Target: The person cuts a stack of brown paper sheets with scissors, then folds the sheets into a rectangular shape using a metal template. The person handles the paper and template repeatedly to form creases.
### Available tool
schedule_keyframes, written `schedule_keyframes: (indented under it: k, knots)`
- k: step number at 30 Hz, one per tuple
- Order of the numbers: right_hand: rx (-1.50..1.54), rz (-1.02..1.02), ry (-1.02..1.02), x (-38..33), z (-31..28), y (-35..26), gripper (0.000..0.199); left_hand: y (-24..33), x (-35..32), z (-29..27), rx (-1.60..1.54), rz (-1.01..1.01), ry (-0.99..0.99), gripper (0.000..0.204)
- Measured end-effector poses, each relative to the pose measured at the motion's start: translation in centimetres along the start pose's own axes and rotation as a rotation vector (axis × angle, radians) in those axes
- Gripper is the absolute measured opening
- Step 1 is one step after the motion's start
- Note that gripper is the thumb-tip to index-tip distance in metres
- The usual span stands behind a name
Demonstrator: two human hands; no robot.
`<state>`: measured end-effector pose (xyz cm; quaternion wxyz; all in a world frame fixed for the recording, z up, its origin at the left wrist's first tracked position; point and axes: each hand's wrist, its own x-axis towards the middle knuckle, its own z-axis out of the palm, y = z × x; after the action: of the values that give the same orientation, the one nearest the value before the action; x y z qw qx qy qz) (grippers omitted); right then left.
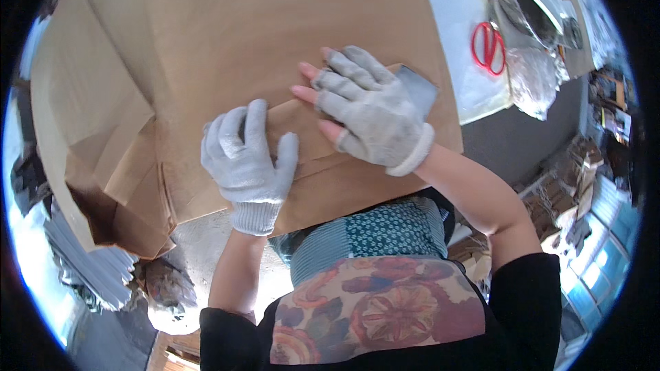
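Note:
Large brown kraft paper (275, 34) covers most of the table in front of me. My left hand (244, 154), in a whitish knit glove, rests on the paper with its fingers apart. To its right, my right hand (371, 106) lies flat across a folded strip of the paper (323, 165). Its glove leaves several fingertips bare, and the fingers are spread. Beside that wrist a flat grey-blue patch (418, 89) shows, partly under the hand; I cannot tell what it is. Neither hand grips anything that shows.
Folded, creased brown paper (124, 165) droops over the table's left edge. Red-handled scissors (489, 48) lie at the right on a pale sheet (457, 27), near crumpled clear plastic (533, 82). A stack of grey-white sheets (89, 261) stands low at the left.

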<state>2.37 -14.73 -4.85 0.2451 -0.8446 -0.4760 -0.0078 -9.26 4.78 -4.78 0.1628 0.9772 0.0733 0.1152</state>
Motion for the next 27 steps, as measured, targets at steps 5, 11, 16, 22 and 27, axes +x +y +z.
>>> schedule_keyframes:
  k: [5, 11, 16, 22, 27]
  knots:
    - [-0.043, 0.126, 0.191, 1.4, 2.5, -1.1, 0.037, 2.8, 1.0, 2.6, 0.103, 0.005, 0.060, 0.051]
    - [-0.110, -0.091, 0.131, -0.2, 1.1, 1.3, 0.034, 1.0, 0.9, 1.1, -0.094, 0.130, 0.137, 0.031]
    - [-0.106, -0.163, 0.098, -3.0, -3.4, 7.8, 0.034, -5.1, -3.0, -1.5, -0.220, -0.033, 0.052, 0.034]
    - [0.025, 0.321, -0.159, -7.1, -8.3, 5.4, 0.051, -4.1, -11.6, -5.4, -1.542, -0.921, 0.264, 0.038]
    - [-0.160, 0.391, -0.074, -8.4, -6.9, 4.7, 0.089, -2.3, -4.9, -4.8, -1.666, -1.208, 0.011, 0.054]
